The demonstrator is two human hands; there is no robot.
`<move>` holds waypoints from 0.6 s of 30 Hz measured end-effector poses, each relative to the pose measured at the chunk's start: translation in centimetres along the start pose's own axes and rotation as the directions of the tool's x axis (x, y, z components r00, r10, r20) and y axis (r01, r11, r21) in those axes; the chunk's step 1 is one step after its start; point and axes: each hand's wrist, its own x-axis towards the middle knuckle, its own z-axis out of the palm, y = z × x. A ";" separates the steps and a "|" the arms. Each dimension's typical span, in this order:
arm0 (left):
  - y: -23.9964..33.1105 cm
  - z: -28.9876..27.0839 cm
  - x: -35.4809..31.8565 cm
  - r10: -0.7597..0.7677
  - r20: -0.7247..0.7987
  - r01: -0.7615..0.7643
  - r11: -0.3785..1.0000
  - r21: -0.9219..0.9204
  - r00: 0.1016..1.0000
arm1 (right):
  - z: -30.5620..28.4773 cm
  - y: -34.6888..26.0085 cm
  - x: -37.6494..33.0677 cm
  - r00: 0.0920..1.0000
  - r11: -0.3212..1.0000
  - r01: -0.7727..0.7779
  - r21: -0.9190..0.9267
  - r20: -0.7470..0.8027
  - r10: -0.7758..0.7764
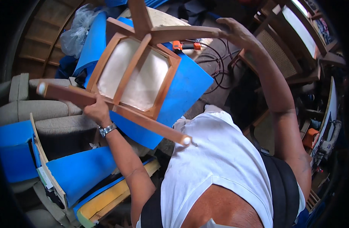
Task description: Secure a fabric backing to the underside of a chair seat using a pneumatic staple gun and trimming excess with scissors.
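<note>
A wooden chair (151, 104) hangs tilted in front of me with its underside toward me. Pale fabric (111, 81) fills its seat frame, and a wooden bar crosses it. White caps tip the two nearer legs. My left hand (97, 110), with a metal watch on its wrist, is closed round the leg at the left. At the far right, my right hand (241, 35) holds the end of another wooden leg, its fingers curled partly over it. An orange and black power tool (185, 46) lies just beyond the seat frame.
Blue sheeting (191, 78) spreads beneath the chair. Grey upholstered cushions (53, 109) and blue-covered panels (81, 167) crowd the left. Dark hoses (221, 64) coil on the floor. A chair with woven cane (277, 53) stands at the right, and clear plastic (77, 32) lies far left.
</note>
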 end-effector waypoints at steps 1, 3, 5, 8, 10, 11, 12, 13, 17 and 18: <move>-1.5 -0.5 -0.3 -0.010 -0.006 0.010 1.000 0.026 1.000 | 0.6 2.2 -0.6 0.991 0.992 -0.122 0.039 -0.043 0.124; -3.9 -1.9 -1.5 -0.023 -0.021 0.024 0.998 0.058 1.000 | 1.8 5.1 -0.8 0.973 0.957 -0.213 0.199 -0.043 0.225; -5.4 -2.0 -2.1 -0.048 -0.080 0.043 0.997 -0.060 0.996 | 4.7 9.6 0.6 0.952 0.845 -0.296 0.446 0.065 0.299; -6.4 -2.7 -3.8 -0.191 -0.031 0.191 0.981 0.012 0.981 | 7.3 10.8 0.8 0.798 0.582 -0.603 0.546 0.386 0.463; -7.2 -2.6 -4.1 -0.243 -0.001 0.242 0.967 0.073 0.970 | 8.7 10.7 0.6 0.768 0.432 -0.641 0.635 0.537 0.349; -8.0 -2.5 -4.0 -0.235 -0.040 0.234 0.972 -0.032 0.971 | 9.1 9.8 1.0 0.715 0.248 -0.699 0.671 0.661 0.227; -8.4 -2.7 -4.1 -0.230 -0.074 0.219 0.967 -0.130 0.970 | 9.4 8.2 1.5 0.713 0.266 -0.699 0.663 0.670 0.204; -8.9 -3.3 -4.0 -0.239 -0.059 0.231 0.967 -0.109 0.969 | 9.5 6.6 2.0 0.696 0.282 -0.708 0.647 0.706 0.130; -9.3 -3.7 -2.9 -0.239 -0.038 0.228 0.953 -0.198 0.970 | 9.0 0.9 2.5 0.679 0.192 -0.734 0.651 0.710 0.190; -9.3 -4.2 -2.1 -0.254 -0.055 0.245 0.960 -0.133 0.966 | 9.6 -0.5 2.6 0.659 0.142 -0.735 0.663 0.649 0.380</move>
